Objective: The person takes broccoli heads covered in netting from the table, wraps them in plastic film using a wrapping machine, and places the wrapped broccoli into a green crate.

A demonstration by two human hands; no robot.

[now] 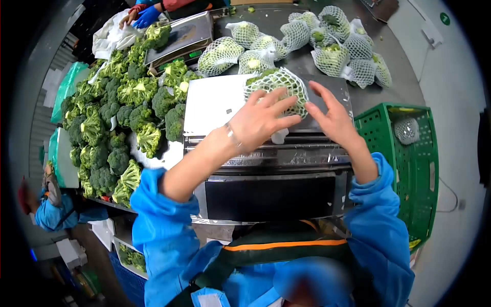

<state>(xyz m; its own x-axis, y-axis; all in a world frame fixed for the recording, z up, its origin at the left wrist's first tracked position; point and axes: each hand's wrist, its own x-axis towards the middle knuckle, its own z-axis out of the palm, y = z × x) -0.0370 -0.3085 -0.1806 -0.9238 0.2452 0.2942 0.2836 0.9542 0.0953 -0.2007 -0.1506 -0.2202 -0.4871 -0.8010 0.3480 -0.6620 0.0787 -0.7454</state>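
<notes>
A broccoli head in a white foam net (280,82) lies on the flat top of a metal machine (327,97), against a white sheet (212,102). My left hand (262,122) is over the near side of the net with its fingers spread; whether they press on it I cannot tell. To the right of the net, my right hand (335,116) is open, thumb and fingers apart, its thumb close to the net's edge. A small white end of the net (280,135) shows below my left hand.
Loose broccoli (138,92) is heaped on the left. Several netted heads (255,46) lie at the back. A green crate (396,179) with a netted piece (406,130) stands right. A co-worker's blue-gloved hand (147,17) is beyond a scale (184,33); another person (53,204) is at left.
</notes>
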